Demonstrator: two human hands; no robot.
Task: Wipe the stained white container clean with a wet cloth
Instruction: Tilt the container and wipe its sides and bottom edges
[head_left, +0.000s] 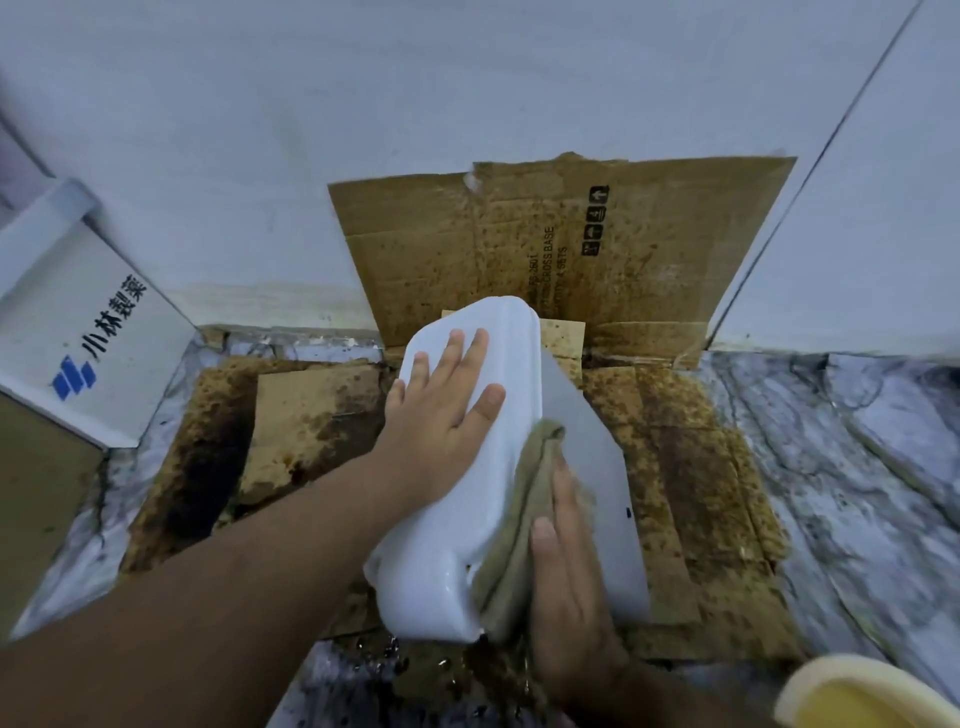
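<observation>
Broadly, the scene sits on a marbled floor (857, 467) against a pale wall (467, 104), with stained, flattened cardboard (675, 441) spread underneath and folded up the wall behind. On that cardboard, directly ahead of the person, lies the white container (467, 493), tipped on its side with its long axis running from near the person away toward the wall, leaning slightly left to right as it goes. Both hands are on it, so neither needs to reach. The left hand (441, 410) lies flat on the far upper face, fingers straight and spread, steadying it. The right hand (566, 587) is nearer the person, fingers straight, pressing the tan cloth (519, 499) against the ridge between the container's two visible faces. I judge the wiping is under way; the coming stroke likely runs along that long axis, and the left hand's bracing decides whether the container slides. No opening shows, so I cannot tell what it holds. At the left stands a white box (88, 332) with blue printing; at the lower right corner is the rim of a bowl (810, 686) holding yellowish liquid
</observation>
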